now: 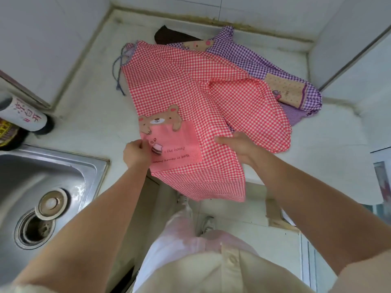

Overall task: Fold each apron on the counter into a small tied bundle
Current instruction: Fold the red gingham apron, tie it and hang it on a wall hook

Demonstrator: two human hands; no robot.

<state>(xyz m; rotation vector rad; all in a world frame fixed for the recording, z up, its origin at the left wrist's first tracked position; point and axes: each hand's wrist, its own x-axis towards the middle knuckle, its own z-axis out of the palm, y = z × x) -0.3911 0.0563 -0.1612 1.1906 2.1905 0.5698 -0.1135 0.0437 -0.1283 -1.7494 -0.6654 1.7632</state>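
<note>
**Squaring up the red apron for its first fold**

Head view: my left hand point(136, 153) pinches the left edge of the red apron point(190, 98), just beside its bear pocket point(175, 146). My right hand point(239, 146) lies on the cloth to the pocket's right. I cannot tell whether it clamps a fold or only presses.

The apron is spread on the counter point(95, 102), with its hem hanging over the front edge and its far right part lapping the purple apron point(264, 60).

I judge I should pull both sides taut and level, lift the red clear of the purple so they don't drag together, and leave the striped ties point(120, 66) free for knotting.

The underside of my right hand, much of the purple apron and most of the dark cloth point(167, 34) behind are hidden. No tie shows on the right side.
</note>
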